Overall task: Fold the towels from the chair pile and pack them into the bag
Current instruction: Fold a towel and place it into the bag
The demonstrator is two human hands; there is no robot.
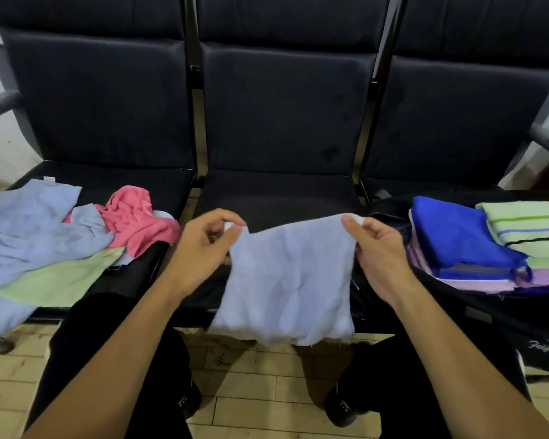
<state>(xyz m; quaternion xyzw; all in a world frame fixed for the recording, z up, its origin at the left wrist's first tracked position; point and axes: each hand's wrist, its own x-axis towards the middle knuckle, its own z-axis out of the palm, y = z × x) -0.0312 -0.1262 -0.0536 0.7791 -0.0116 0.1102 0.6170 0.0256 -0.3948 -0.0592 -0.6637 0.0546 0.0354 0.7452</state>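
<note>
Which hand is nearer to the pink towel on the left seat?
Left. The left hand pinches a corner of the pale blue towel just right of the pink towel. The right hand pinches the opposite corner, farther away across the towel.

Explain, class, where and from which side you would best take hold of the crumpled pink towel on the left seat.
Grip the pink towel at its raised, bunched top ridge, coming from above. It lies on top of the pile there, while its lower edge spreads flat over the seat's front.
</note>
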